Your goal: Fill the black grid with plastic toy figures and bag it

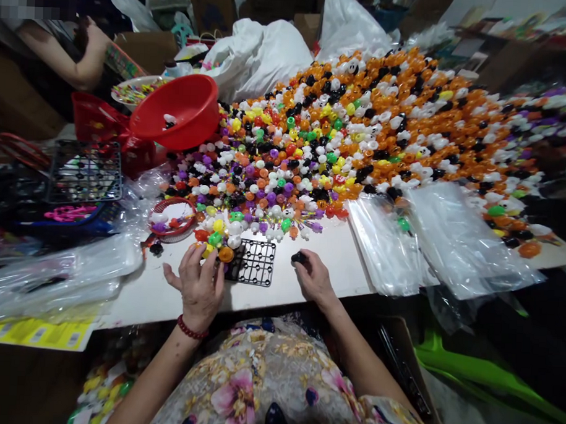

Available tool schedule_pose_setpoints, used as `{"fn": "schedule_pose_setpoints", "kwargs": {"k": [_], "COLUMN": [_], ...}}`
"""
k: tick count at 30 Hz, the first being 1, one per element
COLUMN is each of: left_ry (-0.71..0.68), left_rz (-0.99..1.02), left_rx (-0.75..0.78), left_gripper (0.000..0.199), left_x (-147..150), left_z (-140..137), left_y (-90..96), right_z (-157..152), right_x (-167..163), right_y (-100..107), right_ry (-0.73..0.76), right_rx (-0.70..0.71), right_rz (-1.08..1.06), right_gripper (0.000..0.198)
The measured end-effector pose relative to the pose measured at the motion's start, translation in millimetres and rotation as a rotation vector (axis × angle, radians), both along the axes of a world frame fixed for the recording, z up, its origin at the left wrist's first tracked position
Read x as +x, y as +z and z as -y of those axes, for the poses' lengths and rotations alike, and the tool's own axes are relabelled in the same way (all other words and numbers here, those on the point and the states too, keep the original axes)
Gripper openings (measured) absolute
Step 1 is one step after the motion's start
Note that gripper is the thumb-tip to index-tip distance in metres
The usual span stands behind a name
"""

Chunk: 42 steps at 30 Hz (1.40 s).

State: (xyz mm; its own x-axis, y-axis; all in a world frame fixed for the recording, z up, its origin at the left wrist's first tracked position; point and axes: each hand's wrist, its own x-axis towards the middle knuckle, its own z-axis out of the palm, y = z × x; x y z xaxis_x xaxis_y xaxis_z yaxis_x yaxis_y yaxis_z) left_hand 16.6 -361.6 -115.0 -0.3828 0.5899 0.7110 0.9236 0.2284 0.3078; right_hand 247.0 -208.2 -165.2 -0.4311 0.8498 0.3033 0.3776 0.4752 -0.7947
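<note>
A black grid tray (272, 267) lies on the white table in front of me. Colourful small plastic pieces, including an orange one (226, 254) and a green one (215, 239), fill or cover its left end; the open cells on the right show the table through them. Over that left end rests my left hand (200, 289), its fingers apart and bent, touching the pieces. To the right of the tray, my right hand (314, 276) pinches a small black plastic piece (299, 258) between thumb and fingers, just above the table.
A big heap of small plastic pieces (383, 129) spreads across the back. Clear plastic bags (468, 237) lie at right, more bags (76, 273) at left. A red basin (175, 112) and a small red basket (171, 236) stand left. Another person's arm (60, 59) shows behind.
</note>
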Motion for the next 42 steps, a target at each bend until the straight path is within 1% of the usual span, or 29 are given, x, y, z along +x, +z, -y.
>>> {"fn": "schedule_pose_setpoints", "kwargs": {"k": [2, 4, 8, 10, 13, 15, 16, 18, 20, 22, 24, 25, 27, 29, 30, 31, 32, 33, 35, 38, 42], "left_ry": [0.001, -0.006, -0.041, -0.07, -0.095, -0.104, -0.112, -0.147, -0.188, -0.204, -0.201, -0.2, -0.204, -0.208, -0.207, -0.205, -0.203, -0.201, -0.2, -0.196, -0.209], "left_rz": [-0.02, -0.052, -0.113, -0.11, -0.066, -0.037, -0.022, 0.011, 0.054, 0.1, 0.134, 0.145, 0.158, 0.164, 0.166, 0.167, 0.168, 0.17, 0.173, 0.176, 0.198], "left_rx": [-0.012, -0.029, -0.051, -0.062, -0.102, -0.149, -0.172, -0.21, -0.244, -0.282, -0.308, -0.313, -0.313, -0.309, -0.307, -0.307, -0.308, -0.31, -0.313, -0.31, -0.3], "left_gripper": [0.031, 0.028, 0.023, 0.026, 0.036, 0.044, 0.048, 0.052, 0.053, 0.055, 0.055, 0.055, 0.055, 0.055, 0.055, 0.055, 0.055, 0.055, 0.055, 0.055, 0.053], "left_x": [1, 1, -9, -17, -28, -33, -36, -39, -40, -41, -42, -42, -41, -41, -40, -40, -39, -39, -38, -37, -38], "left_z": [0, 1, 2, 1, 0, -2, -2, -3, -3, -3, -3, -3, -4, -4, -4, -4, -4, -4, -5, -5, -6], "left_y": [1.7, 3.9, 10.0, 14.2, 21.7, 26.2, 27.9, 29.6, 29.3, 27.7, 26.2, 25.8, 25.8, 26.4, 26.8, 27.2, 27.5, 27.7, 27.4, 25.3, 23.5], "right_z": [-6, -18, -56, -79, -108, -123, -129, -138, -140, -134, -115, -100, -61, -15, 7, 26, 42, 54, 66, 67, 63], "right_x": [-1, -2, -11, -21, -42, -54, -59, -63, -61, -57, -54, -54, -57, -66, -72, -79, -86, -93, -105, -118, -128], "right_y": [-1, 2, 19, 28, 38, 43, 46, 49, 52, 52, 49, 46, 38, 26, 21, 15, 11, 7, 3, -1, -7], "right_ry": [0.002, -0.032, -0.212, -0.254, -0.208, -0.174, -0.161, -0.133, -0.09, -0.041, 0.005, 0.035, 0.115, 0.228, 0.288, 0.34, 0.375, 0.397, 0.404, 0.394, 0.36], "right_rx": [0.052, 0.118, 0.245, 0.282, 0.262, 0.224, 0.209, 0.19, 0.186, 0.199, 0.191, 0.162, 0.078, -0.198, -0.314, -0.379, -0.414, -0.418, -0.372, -0.281, -0.21], "right_rz": [0.058, 0.15, 0.412, 0.515, 0.65, 0.734, 0.763, 0.778, 0.732, 0.617, 0.476, 0.414, 0.363, 0.2, 0.141, 0.103, 0.071, 0.057, 0.049, 0.046, 0.076], "right_gripper": [0.031, 0.033, 0.039, 0.037, 0.041, 0.044, 0.042, 0.034, 0.029, 0.026, 0.022, 0.02, 0.015, 0.02, 0.023, 0.024, 0.023, 0.022, 0.02, 0.018, 0.018]}}
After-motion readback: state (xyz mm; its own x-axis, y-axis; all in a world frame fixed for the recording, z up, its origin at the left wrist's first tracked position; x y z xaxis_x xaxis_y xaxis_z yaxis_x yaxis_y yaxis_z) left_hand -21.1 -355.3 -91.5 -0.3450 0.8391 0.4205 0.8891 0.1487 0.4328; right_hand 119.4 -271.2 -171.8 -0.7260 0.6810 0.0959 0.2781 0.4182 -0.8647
